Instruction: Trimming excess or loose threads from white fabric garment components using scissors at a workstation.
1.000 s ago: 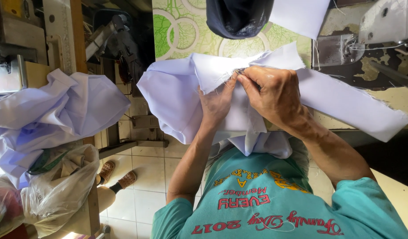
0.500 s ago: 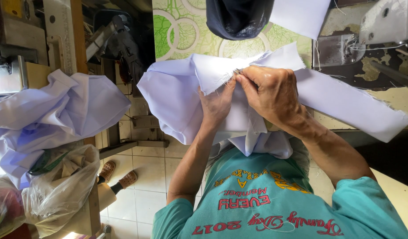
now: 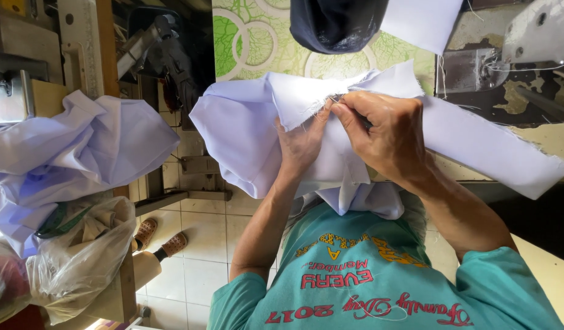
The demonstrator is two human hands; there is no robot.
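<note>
Hardly moved since half a second ago: both hands at the same spot on the frayed edge, right knuckles tipped slightly further over.

White cloth (image 3: 245, 122) held up in front of the chest, bunched over the hands, one long strip trailing off to the right. Right hand (image 3: 386, 137) curled, thumb and forefinger pinching the frayed edge; something small and thin at the fingertips, too small to tell. Left hand (image 3: 300, 143) just beside it, touching, thumb pressed to the same edge, fingers tucked behind the fold and gripping.

Below, teal shirt (image 3: 367, 287). Beyond the cloth, green-patterned tabletop (image 3: 251, 43) with a dark rounded bundle (image 3: 337, 21) on it. Sewing machine (image 3: 538, 30) at upper right. Well apart on the left, pile of pale cloth (image 3: 68, 153) above a clear plastic bag (image 3: 80, 256). Tiled floor (image 3: 196, 244) underneath, sandalled foot (image 3: 162, 241) near the bag.
</note>
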